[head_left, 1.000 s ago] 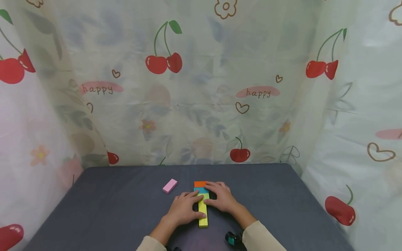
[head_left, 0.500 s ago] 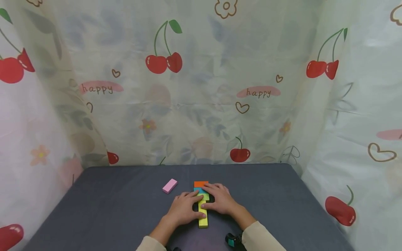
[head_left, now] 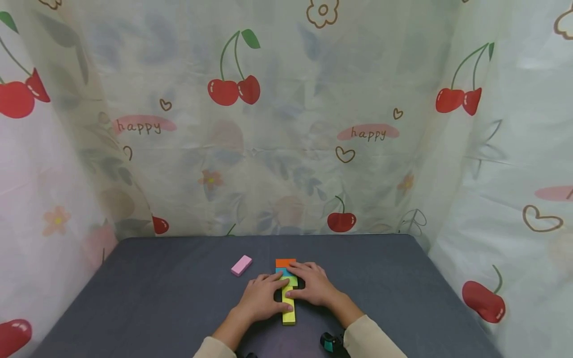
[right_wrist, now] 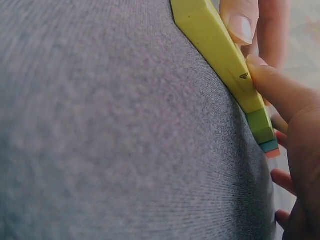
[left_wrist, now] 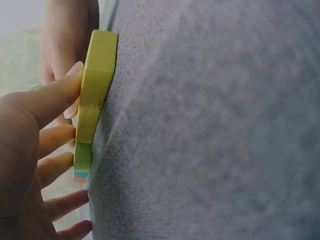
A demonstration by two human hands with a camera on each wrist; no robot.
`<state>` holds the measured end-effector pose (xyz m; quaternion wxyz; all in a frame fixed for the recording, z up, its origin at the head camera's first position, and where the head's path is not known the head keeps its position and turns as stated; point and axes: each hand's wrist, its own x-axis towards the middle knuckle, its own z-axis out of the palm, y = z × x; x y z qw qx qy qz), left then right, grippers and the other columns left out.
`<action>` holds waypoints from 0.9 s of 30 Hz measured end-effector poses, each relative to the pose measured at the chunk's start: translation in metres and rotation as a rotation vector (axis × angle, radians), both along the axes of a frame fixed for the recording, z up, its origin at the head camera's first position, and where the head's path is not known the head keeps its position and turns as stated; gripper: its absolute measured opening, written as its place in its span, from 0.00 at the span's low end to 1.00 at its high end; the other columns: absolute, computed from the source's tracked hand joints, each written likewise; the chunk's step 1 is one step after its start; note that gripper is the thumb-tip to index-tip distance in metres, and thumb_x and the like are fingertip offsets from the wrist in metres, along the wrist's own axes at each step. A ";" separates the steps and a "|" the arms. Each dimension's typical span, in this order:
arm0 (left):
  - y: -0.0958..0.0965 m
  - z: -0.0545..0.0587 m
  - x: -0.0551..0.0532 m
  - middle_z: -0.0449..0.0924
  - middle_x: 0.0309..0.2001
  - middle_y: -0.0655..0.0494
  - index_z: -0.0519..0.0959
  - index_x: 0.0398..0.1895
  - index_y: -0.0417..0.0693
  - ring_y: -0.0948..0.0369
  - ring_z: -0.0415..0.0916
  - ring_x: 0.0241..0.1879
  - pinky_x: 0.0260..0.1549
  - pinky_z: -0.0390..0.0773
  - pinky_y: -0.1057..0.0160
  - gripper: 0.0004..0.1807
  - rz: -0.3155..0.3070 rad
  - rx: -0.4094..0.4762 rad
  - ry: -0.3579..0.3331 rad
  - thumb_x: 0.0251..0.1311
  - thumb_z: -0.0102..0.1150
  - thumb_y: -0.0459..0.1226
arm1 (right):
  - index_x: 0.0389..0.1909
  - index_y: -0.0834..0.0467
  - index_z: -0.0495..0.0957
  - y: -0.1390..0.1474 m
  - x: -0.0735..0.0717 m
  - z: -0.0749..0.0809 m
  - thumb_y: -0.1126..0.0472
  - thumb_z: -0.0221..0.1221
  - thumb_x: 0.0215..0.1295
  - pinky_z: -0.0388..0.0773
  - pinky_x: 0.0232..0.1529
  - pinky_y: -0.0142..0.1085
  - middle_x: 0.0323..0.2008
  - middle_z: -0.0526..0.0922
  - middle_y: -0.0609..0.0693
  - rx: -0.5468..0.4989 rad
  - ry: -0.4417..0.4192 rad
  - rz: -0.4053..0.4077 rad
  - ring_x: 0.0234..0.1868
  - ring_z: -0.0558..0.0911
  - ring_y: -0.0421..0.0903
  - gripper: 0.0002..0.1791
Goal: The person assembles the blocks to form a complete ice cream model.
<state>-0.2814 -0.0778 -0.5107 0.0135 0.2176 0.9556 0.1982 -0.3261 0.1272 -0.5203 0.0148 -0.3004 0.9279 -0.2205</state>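
Observation:
A yellow block [head_left: 288,318] lies lengthwise on the dark cloth, its far end meeting a crosswise green block [head_left: 293,281]. Beyond it come a blue block [head_left: 280,271] and an orange block [head_left: 285,262], all in one row. My left hand [head_left: 260,298] rests its thumb on the yellow block, fingers spread over the green and blue ones. From the other side my right hand [head_left: 315,286] touches the yellow block with its thumb, while its fingers reach to the blue and orange blocks. Both wrist views show the thumbs laid on the yellow block [left_wrist: 97,80] without curling round it.
A pink block [head_left: 241,265] lies apart, to the left of the row. Near the right sleeve sits a small black device [head_left: 330,342] with a teal patch. A printed curtain [head_left: 286,119] hangs behind and beside the dark table [head_left: 147,298].
My right hand has shifted slightly, its thumb sliding nearer along the yellow block and its fingers baring more of the orange block. The left hand and the pink block stay put.

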 end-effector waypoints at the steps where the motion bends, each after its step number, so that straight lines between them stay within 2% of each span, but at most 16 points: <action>1: 0.000 0.000 0.000 0.66 0.69 0.56 0.74 0.66 0.61 0.46 0.64 0.64 0.56 0.62 0.37 0.39 0.000 -0.003 0.000 0.52 0.62 0.65 | 0.70 0.48 0.67 0.000 0.000 0.000 0.32 0.59 0.59 0.53 0.63 0.62 0.70 0.64 0.48 0.003 -0.001 0.001 0.66 0.63 0.54 0.41; 12: -0.003 -0.001 0.002 0.63 0.70 0.55 0.71 0.69 0.61 0.46 0.63 0.65 0.57 0.63 0.38 0.40 -0.023 -0.063 -0.001 0.54 0.57 0.67 | 0.71 0.47 0.67 0.000 0.000 -0.001 0.30 0.56 0.60 0.54 0.63 0.61 0.70 0.64 0.46 0.050 0.037 0.015 0.66 0.64 0.53 0.42; 22: -0.017 0.003 0.001 0.64 0.70 0.54 0.71 0.68 0.62 0.47 0.64 0.65 0.56 0.64 0.38 0.38 -0.088 -0.023 -0.029 0.56 0.55 0.66 | 0.71 0.47 0.67 0.001 -0.001 -0.002 0.28 0.55 0.60 0.54 0.63 0.61 0.70 0.64 0.46 0.046 0.039 0.015 0.66 0.64 0.53 0.42; 25: -0.023 0.005 0.000 0.68 0.67 0.54 0.75 0.65 0.60 0.48 0.65 0.63 0.56 0.65 0.38 0.36 -0.069 -0.015 -0.009 0.56 0.57 0.65 | 0.71 0.46 0.67 0.002 -0.002 -0.003 0.28 0.54 0.59 0.54 0.63 0.61 0.71 0.64 0.45 0.052 0.033 0.008 0.66 0.64 0.52 0.42; 27: -0.028 0.005 -0.001 0.72 0.63 0.54 0.79 0.60 0.59 0.49 0.68 0.60 0.56 0.65 0.39 0.32 -0.047 -0.013 0.033 0.56 0.60 0.63 | 0.71 0.46 0.66 0.003 -0.003 -0.003 0.28 0.54 0.59 0.54 0.63 0.60 0.71 0.64 0.45 0.058 0.030 0.004 0.66 0.64 0.52 0.43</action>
